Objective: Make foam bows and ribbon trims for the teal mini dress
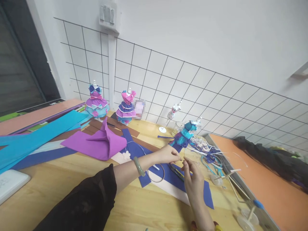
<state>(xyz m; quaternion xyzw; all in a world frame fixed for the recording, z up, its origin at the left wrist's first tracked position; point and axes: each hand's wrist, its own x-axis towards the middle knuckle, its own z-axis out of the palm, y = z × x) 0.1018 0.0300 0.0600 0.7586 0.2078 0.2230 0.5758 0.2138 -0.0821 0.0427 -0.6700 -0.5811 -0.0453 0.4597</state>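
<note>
My left hand point(169, 154), with a pale green bangle point(139, 166) on its wrist, reaches across the table with its fingertips pinched together. Close to its right, my right hand point(194, 173) is also closed in a pinch, the fingertips of both nearly meeting. Whatever sits between the fingers is too small to make out. Just behind the hands, a small dress form in a teal and blue paper dress point(185, 133) leans to the right. Below them lie dark blue paper strips point(168, 176), a dark-handled tool point(177, 172) partly hidden by my right hand, and a thin brown ring point(156, 173).
Purple paper point(96, 141) and turquoise strips point(48, 131) cover the left side. Two dressed forms, one pink and purple point(97, 102), the other tiered point(125, 107), and a bare form point(173, 110) stand behind. Ribbon scraps point(209, 154) and an orange board point(264, 179) are at right.
</note>
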